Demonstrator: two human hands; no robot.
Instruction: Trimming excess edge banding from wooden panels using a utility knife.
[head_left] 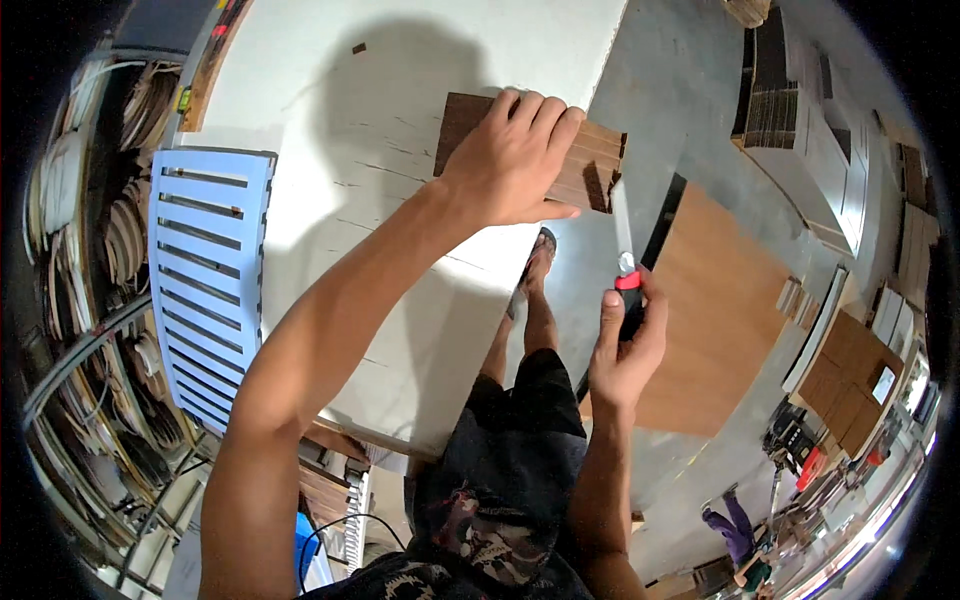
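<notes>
A short brown wood-grain board (590, 160) lies on the white tabletop (290, 230), its right end jutting past the table's right edge. My left hand (515, 160) is clamped over the middle of the board, fingers across its far edge and thumb by the near edge. In my right hand (630, 350) is a knife-like tool (624, 235) with a long silver blade and a red and black handle. The blade points away from me, its tip at the near right corner of the board. A dark mark shows on the board close to that corner.
A pale blue slatted panel (210, 240) stands against the table's left side. Shelves of stacked curved pieces (110, 300) are farther left. Right of the table are a large brown sheet (710, 310) and stacked flat panels (810, 150). Another person (740, 535) is at lower right.
</notes>
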